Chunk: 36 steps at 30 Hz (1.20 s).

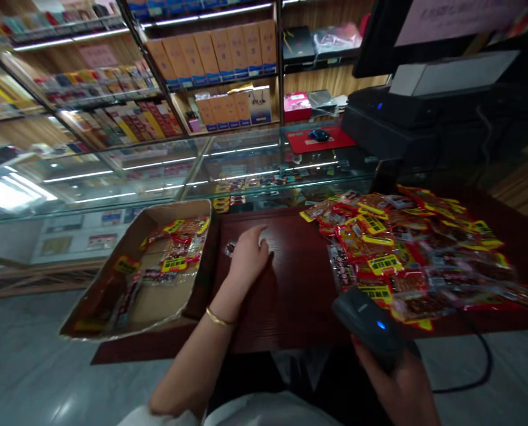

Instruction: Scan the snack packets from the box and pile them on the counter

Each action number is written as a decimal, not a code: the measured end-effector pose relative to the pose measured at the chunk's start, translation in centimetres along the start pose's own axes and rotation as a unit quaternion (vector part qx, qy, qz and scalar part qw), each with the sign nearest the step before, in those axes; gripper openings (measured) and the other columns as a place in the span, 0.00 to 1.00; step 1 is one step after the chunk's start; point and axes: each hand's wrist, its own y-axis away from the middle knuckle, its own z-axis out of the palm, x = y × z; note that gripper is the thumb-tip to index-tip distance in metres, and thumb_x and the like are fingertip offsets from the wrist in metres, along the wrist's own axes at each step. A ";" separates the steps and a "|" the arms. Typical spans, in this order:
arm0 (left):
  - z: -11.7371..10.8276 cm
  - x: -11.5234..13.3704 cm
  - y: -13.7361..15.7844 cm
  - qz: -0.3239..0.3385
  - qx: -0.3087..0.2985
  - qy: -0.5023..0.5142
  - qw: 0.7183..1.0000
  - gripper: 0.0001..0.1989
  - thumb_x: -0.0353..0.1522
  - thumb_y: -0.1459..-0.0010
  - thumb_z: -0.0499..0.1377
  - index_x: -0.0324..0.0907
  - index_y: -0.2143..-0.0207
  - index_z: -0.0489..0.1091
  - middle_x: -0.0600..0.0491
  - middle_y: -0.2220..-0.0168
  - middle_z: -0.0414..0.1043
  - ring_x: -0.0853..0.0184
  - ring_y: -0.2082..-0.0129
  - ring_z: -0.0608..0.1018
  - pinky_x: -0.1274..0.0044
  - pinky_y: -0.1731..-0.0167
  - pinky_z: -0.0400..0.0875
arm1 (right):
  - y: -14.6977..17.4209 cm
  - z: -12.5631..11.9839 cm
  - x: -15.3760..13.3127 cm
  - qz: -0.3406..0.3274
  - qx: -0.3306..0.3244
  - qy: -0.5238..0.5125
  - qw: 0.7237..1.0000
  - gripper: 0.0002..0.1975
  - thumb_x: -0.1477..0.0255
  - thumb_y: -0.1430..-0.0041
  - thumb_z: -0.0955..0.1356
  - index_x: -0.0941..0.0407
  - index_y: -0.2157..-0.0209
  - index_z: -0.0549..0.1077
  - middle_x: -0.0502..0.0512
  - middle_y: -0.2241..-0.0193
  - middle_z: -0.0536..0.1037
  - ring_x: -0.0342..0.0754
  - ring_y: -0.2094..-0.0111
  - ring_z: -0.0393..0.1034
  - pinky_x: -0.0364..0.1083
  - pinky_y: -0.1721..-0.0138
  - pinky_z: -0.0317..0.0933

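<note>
My right hand is wrapped round the handle of a dark barcode scanner with a lit blue light. A cable runs off it to the right. The scanner's head is at the near edge of a heap of packaged snacks in red, yellow and clear wrappers. My left hand is over the dark red tabletop, index finger and thumb apart. A small clear-wrapped piece shows at its left side; the hand hides whatever lies beneath. Left of this hand, an open cardboard box holds several similar packets.
Behind the table stands a glass display counter with a mouse on a red mat. Dark checkout equipment with a monitor is at the right. Shelves with boxed goods line the back wall.
</note>
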 end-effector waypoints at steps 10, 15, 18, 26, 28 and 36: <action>-1.2 -6.0 3.6 0.025 -0.035 -0.197 0.979 0.19 0.28 0.39 0.57 0.43 0.46 0.74 0.42 0.49 0.76 0.51 0.43 0.74 0.50 0.33 0.53 | -0.5 2.0 -3.1 -0.068 -0.007 0.022 0.997 0.18 0.53 0.39 0.70 0.52 0.67 0.84 0.56 0.73 0.86 0.56 0.72 0.83 0.47 0.67 0.77; -0.4 -5.8 3.9 0.027 -0.031 -0.078 0.996 0.17 0.28 0.39 0.57 0.41 0.48 0.73 0.43 0.52 0.71 0.57 0.53 0.77 0.66 0.48 0.73 | 0.4 2.3 -2.9 -0.021 -0.002 0.009 1.000 0.20 0.51 0.40 0.71 0.54 0.65 0.83 0.58 0.70 0.87 0.57 0.71 0.83 0.48 0.65 0.78; 0.2 -5.5 4.2 0.031 -0.025 0.007 0.999 0.25 0.23 0.42 0.55 0.42 0.42 0.69 0.44 0.46 0.70 0.57 0.48 0.76 0.67 0.44 0.71 | 0.6 2.5 -2.6 -0.016 -0.006 0.013 1.000 0.20 0.50 0.40 0.71 0.54 0.65 0.83 0.57 0.71 0.87 0.56 0.72 0.83 0.47 0.66 0.77; -0.4 -4.1 4.2 -0.210 -0.142 0.458 0.852 0.17 0.38 0.39 0.58 0.45 0.49 0.73 0.51 0.58 0.74 0.71 0.69 0.74 0.82 0.75 0.66 | -0.2 2.7 -3.0 -0.047 -0.020 0.005 0.999 0.19 0.52 0.40 0.72 0.53 0.66 0.84 0.57 0.70 0.87 0.56 0.70 0.84 0.46 0.66 0.77; -0.7 -3.9 4.3 -0.241 -0.172 0.547 0.783 0.22 0.40 0.45 0.66 0.45 0.49 0.73 0.54 0.62 0.72 0.77 0.76 0.69 0.86 0.82 0.54 | -0.2 2.8 -3.0 -0.050 -0.026 0.005 0.998 0.18 0.52 0.40 0.72 0.54 0.66 0.84 0.58 0.69 0.87 0.56 0.70 0.84 0.46 0.66 0.78; -0.1 -3.9 3.9 -0.291 -0.184 0.534 0.772 0.24 0.48 0.33 0.54 0.38 0.50 0.73 0.46 0.64 0.78 0.74 0.79 0.72 0.86 0.87 0.56 | -0.3 3.0 -3.7 -0.100 -0.018 0.041 0.994 0.19 0.54 0.37 0.69 0.54 0.66 0.84 0.57 0.71 0.87 0.56 0.71 0.84 0.46 0.68 0.78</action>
